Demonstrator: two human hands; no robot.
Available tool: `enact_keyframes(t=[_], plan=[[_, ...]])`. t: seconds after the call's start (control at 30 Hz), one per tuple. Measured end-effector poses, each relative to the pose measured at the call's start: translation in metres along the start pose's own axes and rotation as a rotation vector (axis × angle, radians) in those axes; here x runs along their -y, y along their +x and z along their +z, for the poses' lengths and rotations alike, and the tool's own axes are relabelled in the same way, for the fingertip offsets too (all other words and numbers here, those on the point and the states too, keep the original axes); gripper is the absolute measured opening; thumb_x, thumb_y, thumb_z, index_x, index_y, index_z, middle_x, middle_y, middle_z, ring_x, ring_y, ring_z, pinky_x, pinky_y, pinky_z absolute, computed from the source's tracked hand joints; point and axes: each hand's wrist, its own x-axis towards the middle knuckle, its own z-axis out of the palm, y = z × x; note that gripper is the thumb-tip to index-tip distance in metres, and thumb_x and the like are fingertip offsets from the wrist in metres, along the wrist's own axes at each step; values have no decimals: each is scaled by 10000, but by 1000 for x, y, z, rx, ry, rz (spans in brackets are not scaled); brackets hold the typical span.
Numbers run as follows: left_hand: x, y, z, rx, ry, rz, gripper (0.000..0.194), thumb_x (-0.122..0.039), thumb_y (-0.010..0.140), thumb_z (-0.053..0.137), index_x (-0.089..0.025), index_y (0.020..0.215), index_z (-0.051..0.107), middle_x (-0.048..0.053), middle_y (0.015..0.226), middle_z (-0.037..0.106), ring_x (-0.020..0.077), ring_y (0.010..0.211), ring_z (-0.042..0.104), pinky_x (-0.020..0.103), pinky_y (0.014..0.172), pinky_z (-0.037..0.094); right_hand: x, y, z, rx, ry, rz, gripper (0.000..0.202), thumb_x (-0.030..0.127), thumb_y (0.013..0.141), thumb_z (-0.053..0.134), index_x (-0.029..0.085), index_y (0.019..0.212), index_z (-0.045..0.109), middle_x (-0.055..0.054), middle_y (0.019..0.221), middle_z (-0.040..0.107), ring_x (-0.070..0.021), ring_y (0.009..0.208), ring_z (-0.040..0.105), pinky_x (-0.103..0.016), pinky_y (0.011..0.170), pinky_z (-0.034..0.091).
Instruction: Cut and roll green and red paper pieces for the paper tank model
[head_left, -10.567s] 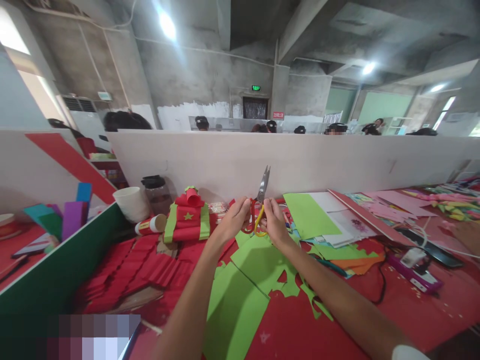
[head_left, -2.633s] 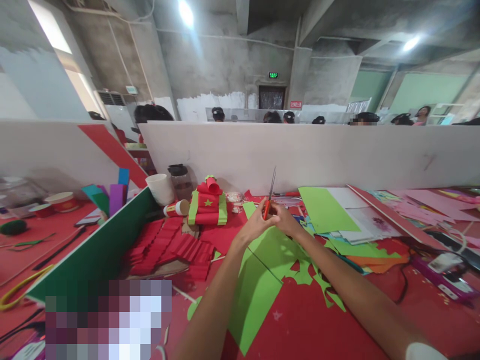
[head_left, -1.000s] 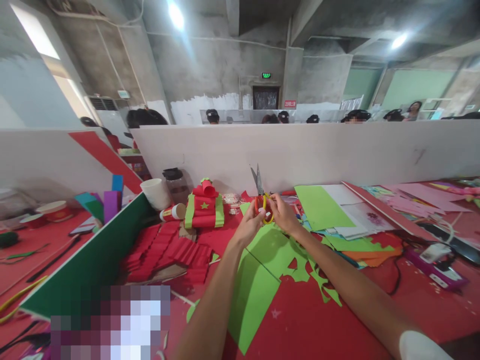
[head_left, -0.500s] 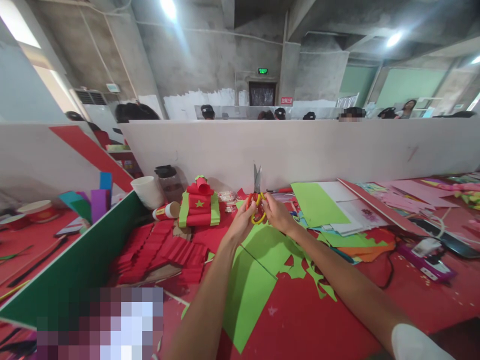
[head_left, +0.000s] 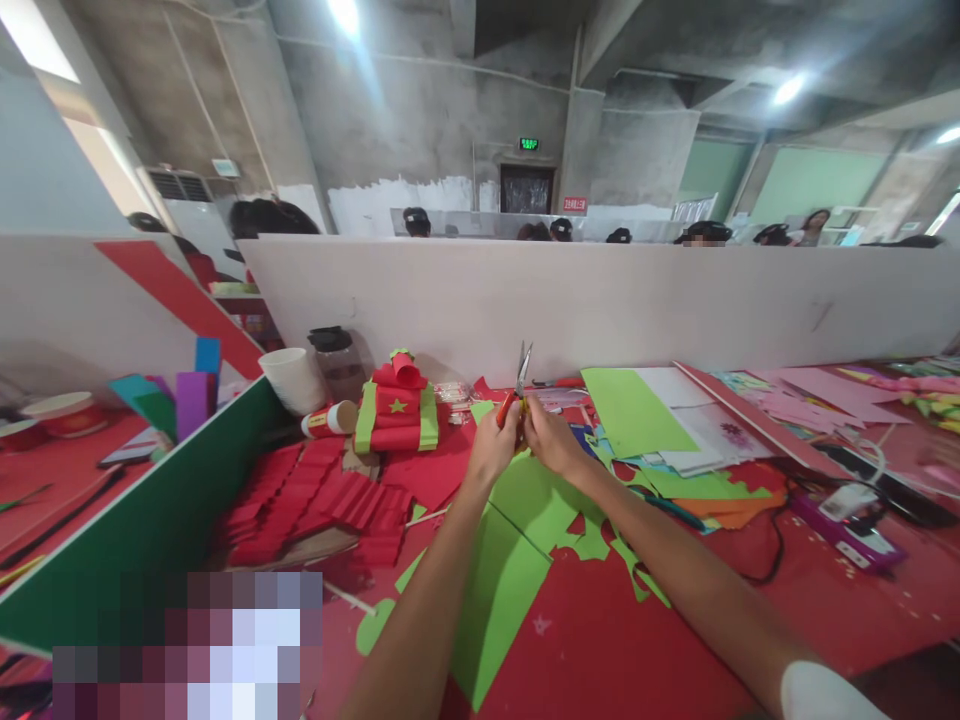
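Scissors (head_left: 523,375) with red and yellow handles point upward at the centre, blades slightly parted. My left hand (head_left: 493,440) is closed on the red side of the handles. Fingers of my right hand (head_left: 547,432) are wrapped at the yellow side, close against the left hand. Beneath the hands and forearms lies light green paper (head_left: 499,600). Cut green scraps (head_left: 589,540) with jagged edges rest beside it. Left of the hands stands a red and green paper model (head_left: 397,408) with a yellow star.
Folded red strips (head_left: 322,500) and a green divider (head_left: 165,510) lie to the left, near a white cup (head_left: 289,380) and a jar (head_left: 337,362). Green sheets (head_left: 637,410), a purple device (head_left: 847,535) and cables are at the right. A white partition (head_left: 600,300) runs behind.
The scissors have turned and dropped slightly, with their blades nearer together. Both hands have come closer around the handles, and the yellow loop is now mostly hidden.
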Motion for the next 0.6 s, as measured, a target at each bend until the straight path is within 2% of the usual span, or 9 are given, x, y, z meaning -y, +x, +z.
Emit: enact_keyframes(t=[0.17,0.3,0.47,0.6], plan=[[-6,-1,-5,-13,131,51,427,-523,880,467,-176,632,499,-16,564,496,107,530,459,215,513,332,-1,-4,1,-8,65,-9,195,219,969,343,174,1115,465,-66,751,661,-190,593,588,-268,551,352],[-11,-2,-11,75,99,3,420,-534,852,523,-176,634,491,-28,538,465,103,512,431,217,500,310,-1,-9,-1,-5,82,9,194,207,948,373,184,1115,469,-54,726,646,-188,584,588,-268,543,364],[-16,-16,-13,210,-213,-110,414,-540,829,591,-162,673,526,-32,551,475,92,504,435,217,509,347,6,-22,-8,80,381,84,114,271,968,352,226,1023,442,0,706,577,-139,462,562,-229,428,379],[-21,-36,-11,354,-610,-207,305,-442,796,690,-158,887,627,23,746,619,130,665,564,257,663,462,8,-34,-8,-25,617,141,160,379,982,342,246,952,426,8,731,536,-143,484,556,-236,401,407]])
